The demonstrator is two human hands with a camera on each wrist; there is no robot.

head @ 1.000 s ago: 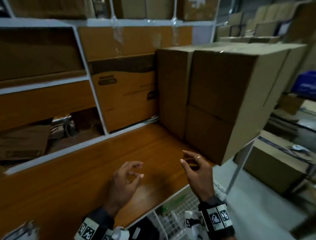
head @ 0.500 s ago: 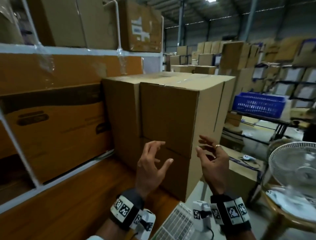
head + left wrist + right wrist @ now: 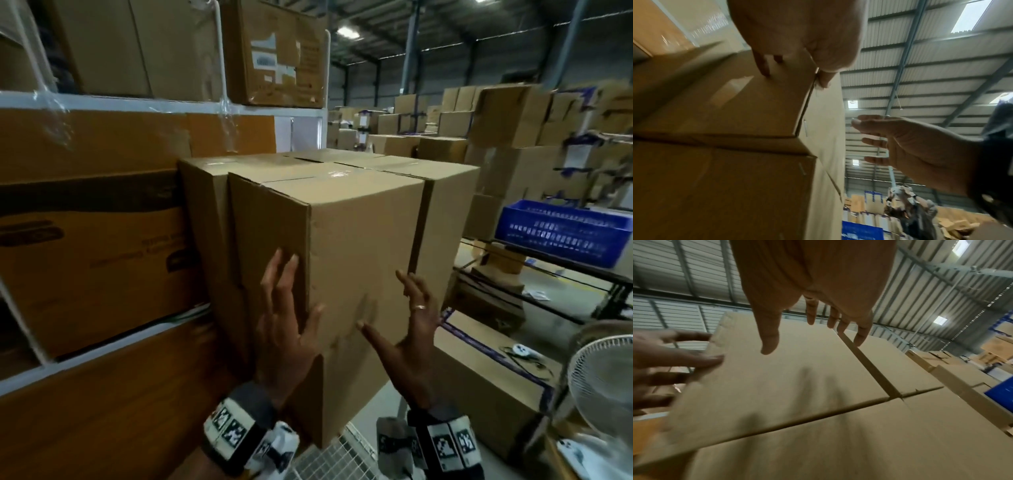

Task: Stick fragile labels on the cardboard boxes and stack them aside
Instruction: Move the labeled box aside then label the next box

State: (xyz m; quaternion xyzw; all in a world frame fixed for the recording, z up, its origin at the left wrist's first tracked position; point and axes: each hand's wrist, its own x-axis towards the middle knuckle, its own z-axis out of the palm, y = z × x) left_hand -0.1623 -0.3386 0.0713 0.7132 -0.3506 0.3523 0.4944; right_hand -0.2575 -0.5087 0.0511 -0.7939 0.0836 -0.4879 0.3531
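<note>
Plain brown cardboard boxes stand stacked at the right end of the wooden table (image 3: pixel 102 411). The upper front box (image 3: pixel 359 240) sits on a lower box (image 3: pixel 349 387), with more boxes close behind and to the right. My left hand (image 3: pixel 284 315) lies with straight spread fingers on the upper box's near corner; in the left wrist view its fingers (image 3: pixel 764 68) touch one face and the thumb the other. My right hand (image 3: pixel 404 329) is spread open just in front of the box's right face (image 3: pixel 797 378), fingers (image 3: pixel 861 335) near the seam. No label is visible.
A white-framed rack (image 3: pixel 239 106) with large printed cartons (image 3: pixel 85 260) stands left, close against the stack. A blue crate (image 3: pixel 561 233) sits on a rack at right, a white fan (image 3: pixel 603 383) at lower right. A wire basket (image 3: pixel 329 459) is below my wrists. A low box (image 3: pixel 479 377) stands on the floor.
Both hands have risen from above the table and reached forward to the upper box. Their curled fingers have straightened, and the left hand now touches the corner. My view has lifted.
</note>
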